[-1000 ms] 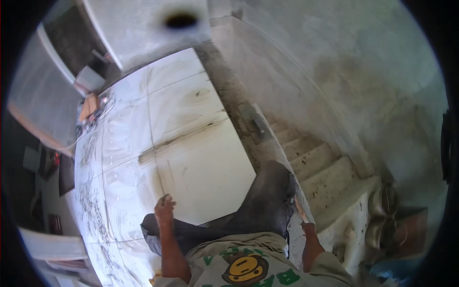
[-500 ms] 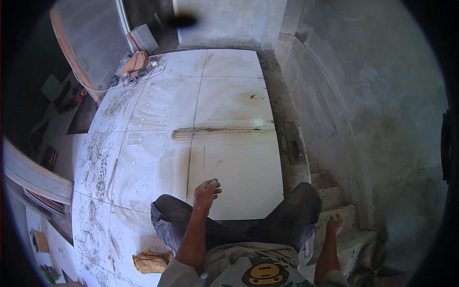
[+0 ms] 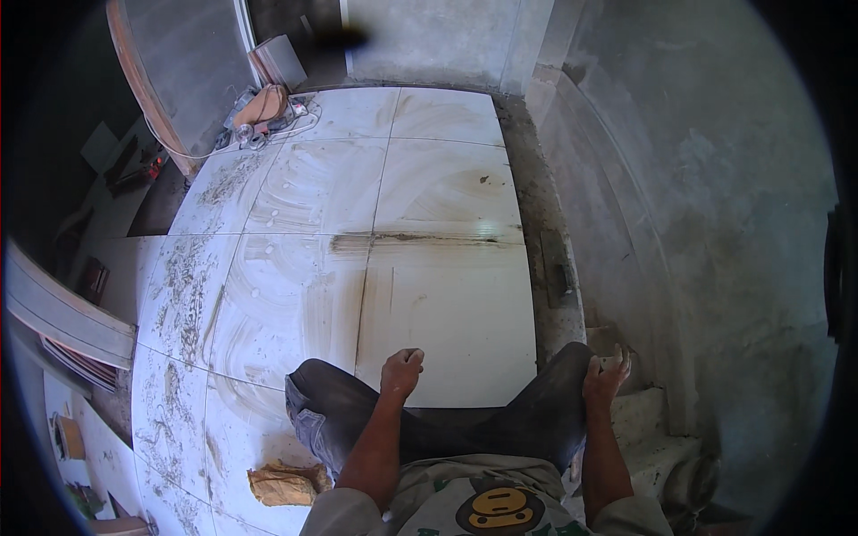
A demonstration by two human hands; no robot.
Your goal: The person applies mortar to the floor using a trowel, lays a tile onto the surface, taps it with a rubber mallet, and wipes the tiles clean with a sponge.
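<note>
My left hand (image 3: 401, 373) is curled closed over the near part of a white floor tile (image 3: 451, 317), beside my left knee; what it holds, if anything, is hidden. My right hand (image 3: 607, 373) is raised by my right knee, fingers pointing up around something small and greyish that I cannot make out. My legs (image 3: 483, 433) are bent at the tile's near edge. Brown smears and a dark dirty line mark the tiles (image 3: 304, 179). A crumpled brown paper bag (image 3: 281, 482) lies left of my legs.
A stairway (image 3: 639, 415) drops off at my right beside a grey wall (image 3: 706, 223). A rough strip (image 3: 545, 232) edges the tiles. Power tools with cords (image 3: 255, 116) sit at the back left near a leaning board (image 3: 277, 61). A curved sill (image 3: 67, 308) is at left.
The view has straightened from its tilt. My left hand has curled and shifted right. My right hand has risen to knee level, its fingers now lifted round a small object.
</note>
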